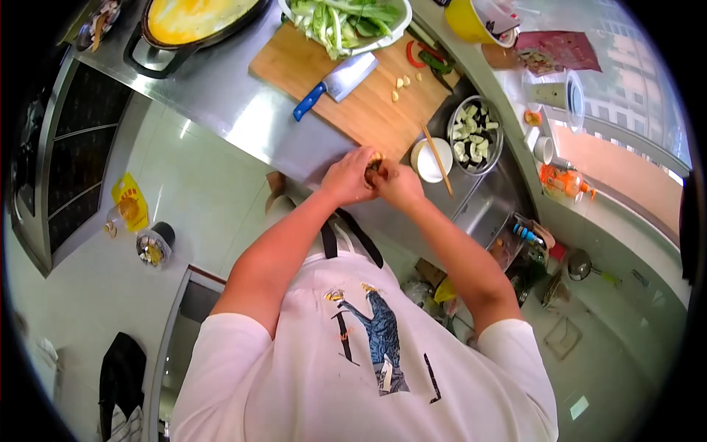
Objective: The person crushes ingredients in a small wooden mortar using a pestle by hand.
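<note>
Close to my body, at the near edge of the wooden cutting board (294, 62), both hands meet around a small brown piece (374, 163). My left hand (348, 177) is closed around it. The fingers of my right hand (400, 184) pinch at its near side. Fingers cover much of the piece, so its kind is unclear. On the board lies a cleaver (350, 77) with a blue handle, its blade pointing away to the right. Several peeled garlic cloves (398, 90) lie right of the cleaver, with red and green pepper pieces (427, 57) beyond them.
A white basin of leafy greens (346, 26) stands at the board's far edge. To the right are a white bowl (431, 160) with chopsticks (436, 158) across it, and a metal bowl of cut eggplant (475, 136) beside the sink (482, 210). A pan (199, 18) of yellow egg sits far left.
</note>
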A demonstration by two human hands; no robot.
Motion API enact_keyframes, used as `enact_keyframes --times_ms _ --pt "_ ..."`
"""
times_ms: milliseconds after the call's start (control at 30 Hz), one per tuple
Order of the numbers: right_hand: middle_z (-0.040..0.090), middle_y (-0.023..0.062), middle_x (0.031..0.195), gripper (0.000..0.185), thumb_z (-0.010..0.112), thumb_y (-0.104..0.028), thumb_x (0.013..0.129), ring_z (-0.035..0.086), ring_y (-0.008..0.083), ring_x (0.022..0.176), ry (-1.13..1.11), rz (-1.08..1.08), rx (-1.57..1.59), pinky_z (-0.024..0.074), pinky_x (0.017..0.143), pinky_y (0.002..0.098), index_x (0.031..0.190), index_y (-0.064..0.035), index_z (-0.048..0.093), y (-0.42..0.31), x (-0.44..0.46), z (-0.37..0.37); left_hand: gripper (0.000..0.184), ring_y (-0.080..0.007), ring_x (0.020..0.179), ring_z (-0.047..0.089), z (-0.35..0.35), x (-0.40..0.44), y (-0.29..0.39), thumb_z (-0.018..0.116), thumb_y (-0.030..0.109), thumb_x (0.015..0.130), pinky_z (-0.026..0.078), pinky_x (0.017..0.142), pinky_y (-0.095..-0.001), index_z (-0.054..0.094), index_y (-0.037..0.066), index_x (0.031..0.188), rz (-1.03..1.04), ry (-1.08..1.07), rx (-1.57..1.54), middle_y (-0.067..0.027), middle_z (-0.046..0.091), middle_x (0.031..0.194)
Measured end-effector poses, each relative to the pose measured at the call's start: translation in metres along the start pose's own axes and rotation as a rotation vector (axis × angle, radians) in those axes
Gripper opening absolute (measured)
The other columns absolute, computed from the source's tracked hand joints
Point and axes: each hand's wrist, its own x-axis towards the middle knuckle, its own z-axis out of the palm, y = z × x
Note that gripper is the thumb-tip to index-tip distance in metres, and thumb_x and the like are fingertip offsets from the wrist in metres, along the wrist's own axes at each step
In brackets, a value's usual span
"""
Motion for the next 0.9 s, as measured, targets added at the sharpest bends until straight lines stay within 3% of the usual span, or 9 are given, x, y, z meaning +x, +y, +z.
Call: enact_keyframes --times_ms 67,133,333,400,433,467,667,733,900 --pt "0.073 0.0182 0.090 0.022 0.074 -0.022 0.085 0.072 0.0338 0.084 0.063 -0.107 -0.020 0.0561 0.075 0.0423 0.098 -0.0063 0.068 0.003 -0.005 -0.004 0.085 -0.0337 0.130 0.056 -0.007 0.002 0.002 0.087 0.039 0.071 0.051 0.103 -0.0462 0.045 0.013 0.140 0.001 -0.051 0.006 -0.0122 0.057 0.140" --pt "0.073 0.0197 0.089 0.021 0.074 -0.019 0.085 0.073 0.0335 0.084 0.069 0.002 0.119 0.0558 0.074 0.0433 0.099 -0.0051 0.066 -0.002 -0.018 -0.011 0.087 -0.0337 0.131 0.056 -0.003 -0.005 0.002 0.086 0.040 0.071 0.051 0.104 -0.0457 0.044 0.013 0.142 -0.013 -0.038 0.017 -0.0139 0.057 0.139" --pt "0.072 0.0189 0.088 0.023 0.076 -0.022 0.086 0.072 0.0340 0.082 0.150 -0.064 0.015 0.0555 0.074 0.0429 0.100 -0.0062 0.066 -0.003 -0.005 0.006 0.080 -0.0348 0.125 0.058 -0.003 0.001 0.000 0.085 0.039 0.073 0.051 0.100 -0.0478 0.046 0.013 0.138 0.011 0.003 0.006 -0.0124 0.059 0.134" --pt "0.073 0.0207 0.091 0.020 0.073 -0.024 0.084 0.071 0.0395 0.089 0.078 -0.044 0.052 0.0561 0.077 0.0482 0.095 -0.0080 0.067 -0.007 -0.006 -0.017 0.081 -0.0349 0.125 0.058 -0.011 0.006 0.002 0.086 0.039 0.073 0.051 0.100 -0.0477 0.045 0.012 0.138 0.049 0.000 0.004 -0.0122 0.059 0.133" --pt "0.073 0.0204 0.090 0.022 0.074 -0.026 0.083 0.072 0.0385 0.089 0.080 -0.071 0.109 0.0564 0.078 0.0475 0.094 -0.0089 0.068 -0.004 -0.009 -0.026 0.082 -0.0349 0.124 0.058 -0.010 0.000 0.001 0.087 0.039 0.072 0.051 0.100 -0.0476 0.045 0.012 0.138 0.063 -0.024 -0.011 -0.0119 0.060 0.133" --pt "0.074 0.0149 0.087 0.029 0.079 -0.028 0.084 0.072 0.0267 0.080 0.008 -0.010 0.163 0.0558 0.073 0.0390 0.100 -0.0061 0.068 0.003 -0.004 -0.029 0.082 -0.0349 0.124 0.058 -0.007 -0.005 0.000 0.087 0.039 0.072 0.051 0.100 -0.0476 0.045 0.012 0.138 0.048 -0.035 -0.016 -0.0119 0.060 0.133" --pt "0.073 0.0110 0.086 0.025 0.079 -0.021 0.084 0.068 0.0183 0.076 0.003 0.010 0.044 0.0549 0.070 0.0346 0.100 -0.0050 0.068 0.014 0.001 0.007 0.093 -0.0346 0.128 0.057 -0.006 -0.007 0.006 0.091 0.038 0.068 0.051 0.103 -0.0458 0.043 0.012 0.143 -0.032 -0.082 0.005 -0.0128 0.059 0.137" --pt "0.074 0.0180 0.092 0.027 0.075 -0.030 0.086 0.072 0.0372 0.087 -0.012 -0.053 0.160 0.0563 0.080 0.0443 0.102 -0.0092 0.066 0.017 -0.004 -0.011 0.092 -0.0344 0.128 0.057 -0.009 0.002 0.002 0.091 0.038 0.068 0.051 0.103 -0.0460 0.044 0.012 0.143 -0.005 -0.052 0.023 -0.0126 0.059 0.137" --pt "0.071 0.0233 0.092 0.018 0.064 -0.019 0.093 0.068 0.0473 0.087 0.242 -0.195 0.004 0.0518 0.075 0.0584 0.107 -0.0082 0.060 0.006 0.002 0.021 0.091 -0.0355 0.126 0.058 -0.007 0.005 0.001 0.090 0.037 0.068 0.051 0.102 -0.0458 0.044 0.011 0.143 -0.001 -0.038 0.032 -0.0136 0.060 0.136"
